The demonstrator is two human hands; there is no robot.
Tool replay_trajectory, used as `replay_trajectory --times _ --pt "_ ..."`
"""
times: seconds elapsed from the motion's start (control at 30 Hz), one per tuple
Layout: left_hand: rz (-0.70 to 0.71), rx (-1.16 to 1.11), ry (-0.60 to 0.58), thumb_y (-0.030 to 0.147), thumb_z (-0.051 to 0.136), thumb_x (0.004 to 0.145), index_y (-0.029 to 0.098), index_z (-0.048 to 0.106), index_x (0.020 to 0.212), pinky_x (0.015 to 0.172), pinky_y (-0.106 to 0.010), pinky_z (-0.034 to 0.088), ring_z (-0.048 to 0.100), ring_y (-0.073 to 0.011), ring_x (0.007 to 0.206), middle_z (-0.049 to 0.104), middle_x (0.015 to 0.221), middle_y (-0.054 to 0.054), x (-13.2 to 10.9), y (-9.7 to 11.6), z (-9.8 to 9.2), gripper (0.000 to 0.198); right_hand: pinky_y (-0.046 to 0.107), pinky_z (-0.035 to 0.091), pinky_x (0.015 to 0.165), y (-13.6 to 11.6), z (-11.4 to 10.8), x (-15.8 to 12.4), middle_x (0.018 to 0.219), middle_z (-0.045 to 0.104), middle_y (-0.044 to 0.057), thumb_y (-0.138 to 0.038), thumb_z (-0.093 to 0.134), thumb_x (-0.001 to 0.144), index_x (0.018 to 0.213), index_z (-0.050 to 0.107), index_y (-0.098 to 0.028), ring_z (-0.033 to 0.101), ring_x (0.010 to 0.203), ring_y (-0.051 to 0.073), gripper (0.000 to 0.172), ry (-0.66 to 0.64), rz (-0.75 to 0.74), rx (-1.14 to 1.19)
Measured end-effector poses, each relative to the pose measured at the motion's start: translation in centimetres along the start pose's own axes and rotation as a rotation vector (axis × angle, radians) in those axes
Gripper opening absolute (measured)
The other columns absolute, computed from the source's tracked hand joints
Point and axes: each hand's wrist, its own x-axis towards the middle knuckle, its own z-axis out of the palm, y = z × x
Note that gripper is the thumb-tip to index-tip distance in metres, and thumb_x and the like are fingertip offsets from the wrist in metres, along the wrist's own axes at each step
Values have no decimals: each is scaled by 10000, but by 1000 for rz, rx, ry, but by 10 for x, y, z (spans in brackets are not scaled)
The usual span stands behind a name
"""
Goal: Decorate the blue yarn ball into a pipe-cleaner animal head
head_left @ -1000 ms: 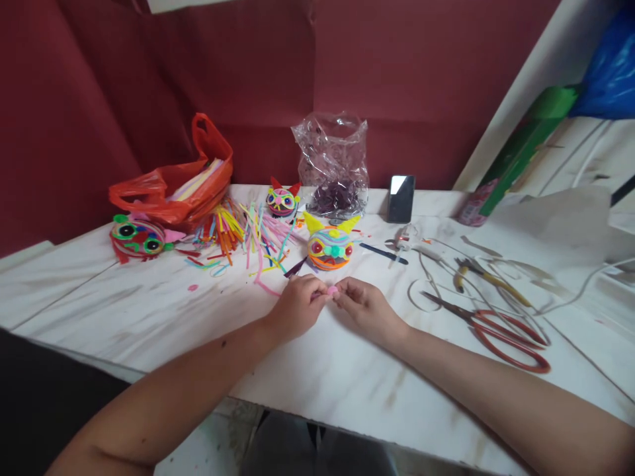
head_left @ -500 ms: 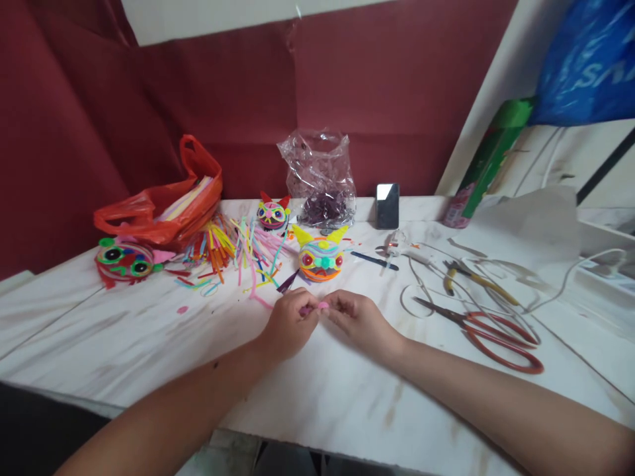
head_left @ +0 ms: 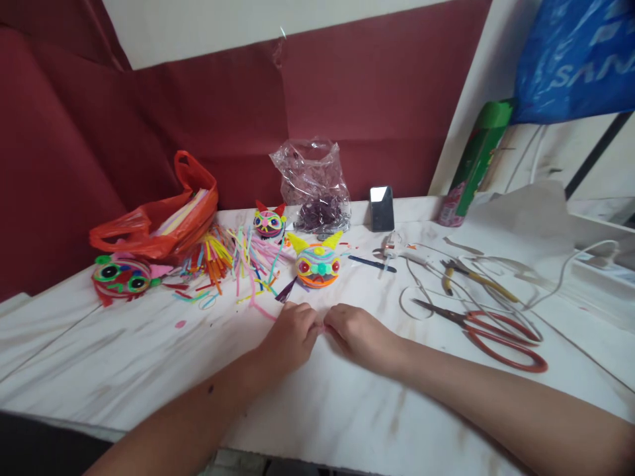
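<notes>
My left hand (head_left: 294, 334) and my right hand (head_left: 360, 336) meet over the front middle of the marble-patterned table (head_left: 377, 410). Both are closed, pinching a small pink piece (head_left: 321, 328) between them, mostly hidden by the fingers. A pink fuzzy strip (head_left: 262, 311) runs out behind my left hand. Just beyond the hands sits a round head figure (head_left: 318, 266) with yellow ears, red eyes and an orange rim. A dark purple tassel (head_left: 286, 291) lies at its left side.
Left: a green-eared head figure (head_left: 124, 277), red bag (head_left: 159, 228) and loose fuzzy strips (head_left: 213, 254). Behind: a red-eared figure (head_left: 269, 221), clear bag (head_left: 320, 192), phone (head_left: 381, 209). Right: glue gun (head_left: 407, 251), pliers (head_left: 479, 280), scissors (head_left: 483, 330), cables, green can (head_left: 473, 165).
The view has shifted slightly. My fingers have closed further over the pink piece, which now shows less, and my right hand has turned more knuckles-up.
</notes>
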Motion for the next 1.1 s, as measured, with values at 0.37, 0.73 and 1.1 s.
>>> replay_trajectory --times 0.37,0.73,1.1 --pt "78 169 -75 145 428 838 169 510 686 720 -348 380 524 -185 706 565 714 -54 -3 5 5 174 284 441 613 0 5 -4 711 640 88 -116 466 851 714 595 -150 588 651 180 191 -34 2 -25" --pt "-257 -474 344 242 504 796 176 554 708 609 -229 428 551 -121 676 590 715 1 5 16 -12 120 273 482 644 -2 -2 10 727 660 13 -457 664 733 832 645 -169 599 665 138 305 190 382 1026" --pt "-232 -408 280 224 528 787 173 542 674 606 -223 416 534 -113 661 574 689 10 5 15 -9 125 262 446 603 -9 0 4 669 592 7 -495 607 782 733 615 -169 539 638 131 330 288 425 957"
